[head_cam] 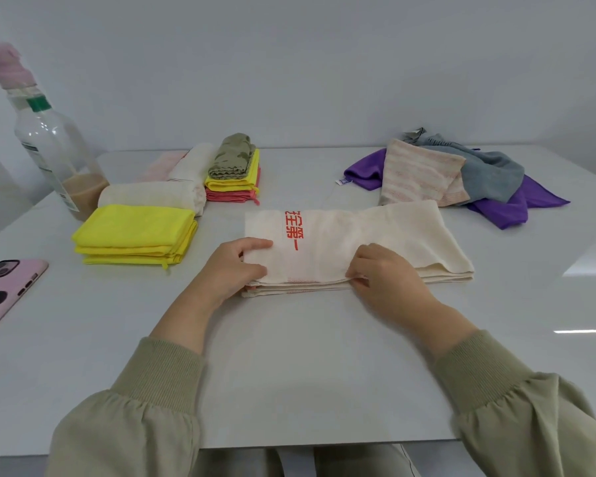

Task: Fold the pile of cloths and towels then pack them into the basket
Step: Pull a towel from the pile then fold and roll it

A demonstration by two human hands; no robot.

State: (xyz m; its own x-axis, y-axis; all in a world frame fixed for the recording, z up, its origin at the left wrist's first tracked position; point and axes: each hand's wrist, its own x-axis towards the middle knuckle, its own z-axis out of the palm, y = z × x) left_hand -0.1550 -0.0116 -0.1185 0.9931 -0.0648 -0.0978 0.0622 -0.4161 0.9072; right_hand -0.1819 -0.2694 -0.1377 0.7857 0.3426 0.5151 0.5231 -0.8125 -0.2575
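Though apart, both hands [236,266] [382,280] on towel [375,232].

A cream terry towel with red printed characters [358,239] lies folded in layers on the glossy white table [289,356]. The left hand [236,266] grips its left end, thumb on top, while the right hand [382,273] pinches the top layer at the near edge. To the left sit a stack of folded yellow microfibre cloths [135,235], a rolled cream towel [152,197] and an olive cloth on folded yellow and coral cloths [234,173]. At the far right lies a loose pile of purple, pink-striped and grey-blue cloths [461,177]. A clear plastic bottle holding brownish liquid [49,149] and a pink-cased phone [4,290] stand at the left edge.
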